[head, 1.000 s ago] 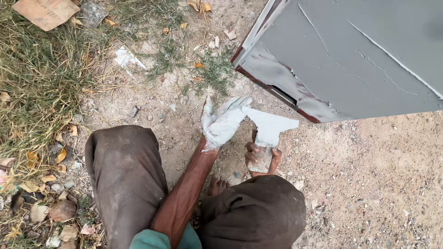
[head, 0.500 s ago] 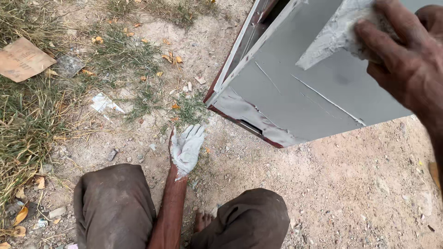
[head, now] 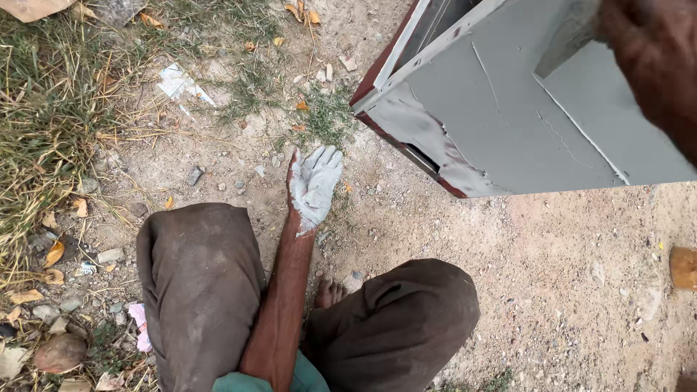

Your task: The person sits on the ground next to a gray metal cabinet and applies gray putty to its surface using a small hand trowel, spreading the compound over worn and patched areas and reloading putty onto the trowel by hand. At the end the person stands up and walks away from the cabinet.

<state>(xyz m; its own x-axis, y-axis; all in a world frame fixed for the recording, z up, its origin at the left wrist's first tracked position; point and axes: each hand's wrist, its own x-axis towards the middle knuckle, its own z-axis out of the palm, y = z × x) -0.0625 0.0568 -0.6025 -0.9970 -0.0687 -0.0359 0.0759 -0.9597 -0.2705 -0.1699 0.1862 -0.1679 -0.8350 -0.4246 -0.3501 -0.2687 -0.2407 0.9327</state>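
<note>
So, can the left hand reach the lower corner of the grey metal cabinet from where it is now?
Probably yes. The left hand, coated in grey paste, hangs empty over bare ground, and nothing lies between it and the cabinet corner, only dirt and pebbles.

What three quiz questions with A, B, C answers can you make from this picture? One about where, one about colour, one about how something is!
1. Where is the left hand?
A. Low over the dirt ground, between the knees
B. On the grass
C. Inside the cabinet

2. What colour is the big cabinet panel?
A. Yellow
B. Grey
C. Green

3. How is the left hand?
A. Shut in a fist
B. Holding a stone
C. Open, fingers spread, coated in grey paste

Answers: 1 A, the hand is stretched out over bare dirt ahead of the knees. 2 B, the panel's face is grey, with a dark red edge. 3 C, the fingers are spread, grey-coated, with nothing in them.

The right hand is up at the panel, blurred.
</note>
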